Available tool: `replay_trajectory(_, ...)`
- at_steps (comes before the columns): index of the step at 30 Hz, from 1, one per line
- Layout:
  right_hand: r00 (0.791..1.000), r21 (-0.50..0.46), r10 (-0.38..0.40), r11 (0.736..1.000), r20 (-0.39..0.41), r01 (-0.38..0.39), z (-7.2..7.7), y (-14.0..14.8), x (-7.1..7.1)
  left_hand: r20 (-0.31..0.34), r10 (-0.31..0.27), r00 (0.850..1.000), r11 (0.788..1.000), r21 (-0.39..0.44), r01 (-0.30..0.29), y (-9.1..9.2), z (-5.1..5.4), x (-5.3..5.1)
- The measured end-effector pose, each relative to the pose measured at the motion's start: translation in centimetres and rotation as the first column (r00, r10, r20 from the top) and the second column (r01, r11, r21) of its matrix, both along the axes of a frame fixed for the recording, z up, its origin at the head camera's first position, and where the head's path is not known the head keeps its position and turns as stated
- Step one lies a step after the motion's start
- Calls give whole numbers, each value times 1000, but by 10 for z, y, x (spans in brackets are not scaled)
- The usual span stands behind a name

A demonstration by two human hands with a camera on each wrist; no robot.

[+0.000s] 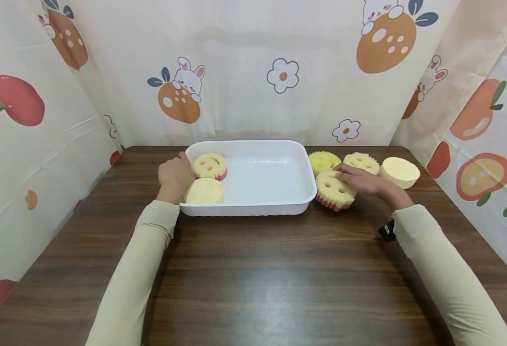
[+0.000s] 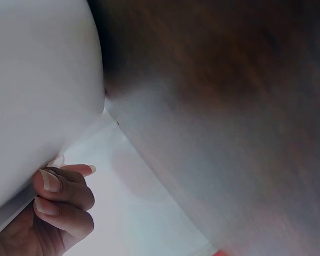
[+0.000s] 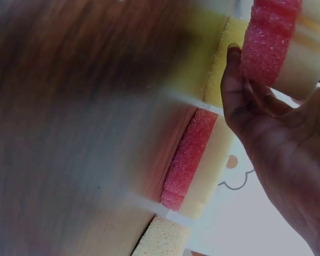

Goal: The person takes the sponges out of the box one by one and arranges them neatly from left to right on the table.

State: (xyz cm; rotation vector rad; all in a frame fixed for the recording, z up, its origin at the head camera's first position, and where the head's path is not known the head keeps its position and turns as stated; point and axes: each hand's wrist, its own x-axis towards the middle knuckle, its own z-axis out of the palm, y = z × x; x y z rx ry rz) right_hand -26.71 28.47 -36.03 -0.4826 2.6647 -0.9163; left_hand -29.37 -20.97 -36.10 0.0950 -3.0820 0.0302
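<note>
My right hand (image 1: 359,180) grips a cream-and-pink smiley sponge (image 1: 334,190) just off the right side of a white tray (image 1: 253,210). In the right wrist view this sponge (image 3: 272,42) is lifted off the table, fingers and thumb around its edge. With curled fingers, my left hand (image 1: 175,177) holds the tray's left rim; the left wrist view shows those fingers (image 2: 66,200) at the tray wall (image 2: 42,80). Inside the tray, at its left end, lie another smiley sponge (image 1: 209,166) and a plain round cream sponge (image 1: 204,191).
Right of the tray on the brown table (image 1: 253,274) are a yellow sponge (image 1: 322,161), a cream-and-pink smiley sponge (image 1: 363,162) and a plain round sponge (image 1: 399,172). A patterned curtain (image 1: 244,86) hangs behind and at both sides.
</note>
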Motion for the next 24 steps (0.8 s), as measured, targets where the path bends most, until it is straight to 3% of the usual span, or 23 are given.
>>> replay_trajectory(10, 1000, 14, -15, 1000, 20, 15, -3, 1, 2, 6, -3, 1000, 1000, 1, 3, -1, 0, 0)
replay_trajectory(24, 1000, 67, 0, 998, -13, 1, -6, -1, 3, -3, -12, 1000, 1000, 2, 12, -2, -1, 0)
